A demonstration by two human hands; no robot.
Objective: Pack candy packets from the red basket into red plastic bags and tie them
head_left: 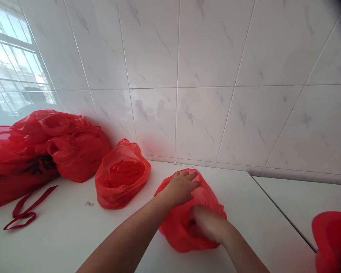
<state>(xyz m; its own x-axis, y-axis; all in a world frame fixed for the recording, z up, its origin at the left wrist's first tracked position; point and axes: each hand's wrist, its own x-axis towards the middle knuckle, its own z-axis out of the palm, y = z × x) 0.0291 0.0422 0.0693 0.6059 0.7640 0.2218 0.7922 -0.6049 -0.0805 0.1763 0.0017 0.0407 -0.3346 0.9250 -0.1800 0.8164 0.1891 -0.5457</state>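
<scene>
A crumpled red plastic bag (182, 227) lies on the white counter (74, 235) in front of me. My left hand (182, 187) rests on top of the bag's far edge, fingers stretched flat toward the wall. My right hand (206, 223) is at the bag's near right side, its fingers curled down into the plastic and gripping it.
A second red bag (122, 176) stands open to the left. A large pile of red bags (39, 148) with loose red handles (25, 210) fills the far left. Another red object (333, 239) shows at the right edge. A tiled wall (204, 76) backs the counter.
</scene>
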